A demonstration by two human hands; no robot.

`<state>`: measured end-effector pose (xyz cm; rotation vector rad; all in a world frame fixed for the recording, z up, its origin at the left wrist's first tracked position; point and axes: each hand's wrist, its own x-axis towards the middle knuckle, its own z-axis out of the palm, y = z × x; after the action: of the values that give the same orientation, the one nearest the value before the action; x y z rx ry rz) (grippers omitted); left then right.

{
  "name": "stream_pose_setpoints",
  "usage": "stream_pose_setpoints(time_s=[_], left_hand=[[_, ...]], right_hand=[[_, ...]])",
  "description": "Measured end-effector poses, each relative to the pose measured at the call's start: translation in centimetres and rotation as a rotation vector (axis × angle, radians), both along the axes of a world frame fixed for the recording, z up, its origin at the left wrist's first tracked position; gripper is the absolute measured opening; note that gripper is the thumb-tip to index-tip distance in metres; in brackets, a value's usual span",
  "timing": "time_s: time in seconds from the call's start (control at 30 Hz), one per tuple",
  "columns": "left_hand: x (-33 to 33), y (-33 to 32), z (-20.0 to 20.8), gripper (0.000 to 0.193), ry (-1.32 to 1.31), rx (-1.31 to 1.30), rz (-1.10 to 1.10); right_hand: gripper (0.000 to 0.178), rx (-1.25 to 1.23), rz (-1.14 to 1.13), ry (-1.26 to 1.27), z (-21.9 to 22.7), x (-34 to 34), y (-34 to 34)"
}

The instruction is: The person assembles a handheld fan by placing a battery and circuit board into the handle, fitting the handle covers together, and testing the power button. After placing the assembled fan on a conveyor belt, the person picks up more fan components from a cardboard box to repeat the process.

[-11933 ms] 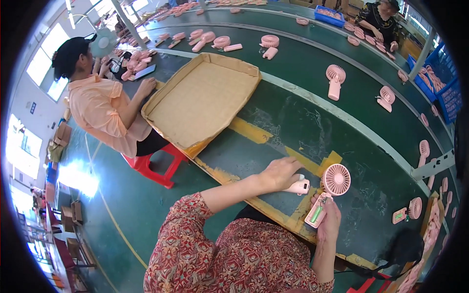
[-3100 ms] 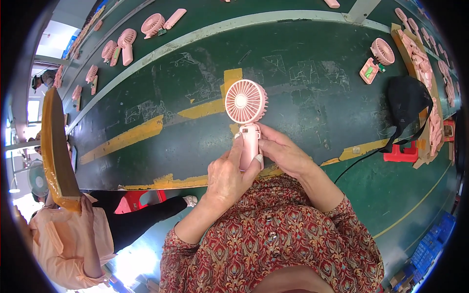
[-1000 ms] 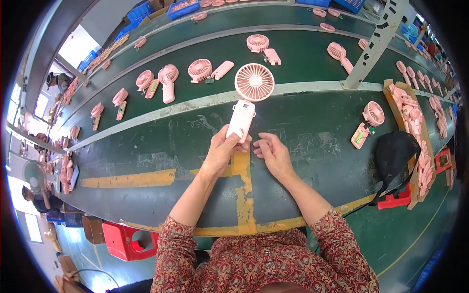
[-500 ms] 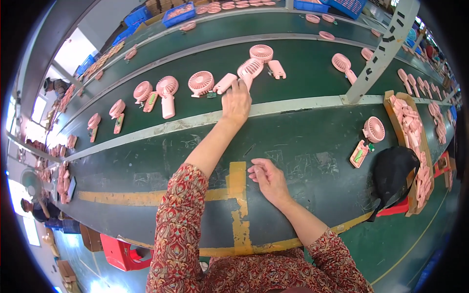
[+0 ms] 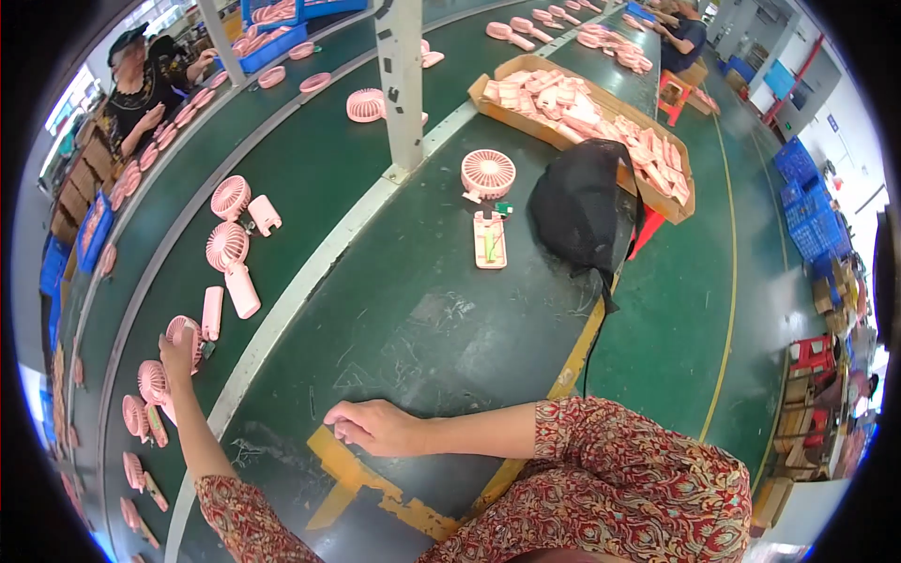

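My left hand (image 5: 176, 357) is at a pink fan head (image 5: 190, 340) on the green conveyor belt, fingers closed over its rim. A pink handle shell (image 5: 213, 312) lies just beyond it, followed by a pink handheld fan (image 5: 227, 247) with its handle attached. My right hand (image 5: 375, 427) rests on the dark worktable beside the yellow tape, its fingers curled with nothing visible in them. Farther off on the table sits another pink fan head (image 5: 488, 174), next to an open handle shell (image 5: 489, 241) with a green part inside.
A pale metal rail (image 5: 310, 267) and an upright post (image 5: 401, 94) divide table from belt. A black bag (image 5: 582, 202) stands beside a cardboard box (image 5: 526, 131) of pink shells. Across the belts, a person (image 5: 141, 89) sits near blue crates.
The view has swung to the right. My left hand has moved from the fan with its handle attached to the fan head farther left. My right hand stays by the tape.
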<state>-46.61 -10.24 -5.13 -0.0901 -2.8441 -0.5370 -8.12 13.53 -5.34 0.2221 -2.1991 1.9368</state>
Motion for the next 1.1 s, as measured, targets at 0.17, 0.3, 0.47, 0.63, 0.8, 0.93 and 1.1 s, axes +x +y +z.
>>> stream_pose_setpoints(time_s=[0.17,0.3,0.47,0.63,0.8,0.93,1.1], left_hand=[[2.6,3.8,1.8,0.067,-0.422,0.306,-0.024],[7.6,4.7,4.4,0.053,-0.5,0.483,-0.076],[7.8,-4.6,-0.2,0.067,0.317,0.413,-0.008],[23.7,8.0,9.6,0.032,-0.165,0.988,-0.315],[34.3,7.1,8.6,0.044,-0.114,1.167,-0.187],[37.5,5.7,4.8,0.049,-0.286,0.91,-0.105],[37.9,6.5,2.6,0.034,0.018,0.517,-0.174]], right_hand=[[0.018,0.037,-0.03,-0.027,-0.4,0.5,1.3],[0.02,0.041,-0.03,-0.004,-0.2,0.4,1.2],[0.02,-0.118,0.088,-0.106,1.6,-0.1,-1.2],[0.019,-0.24,0.051,-0.199,-0.2,0.2,0.8],[0.02,-0.161,0.11,-0.239,-0.1,0.8,-0.2],[0.023,-0.065,0.231,-0.431,3.9,3.7,4.1],[0.021,0.02,-0.193,-0.174,8.0,7.5,12.5]])
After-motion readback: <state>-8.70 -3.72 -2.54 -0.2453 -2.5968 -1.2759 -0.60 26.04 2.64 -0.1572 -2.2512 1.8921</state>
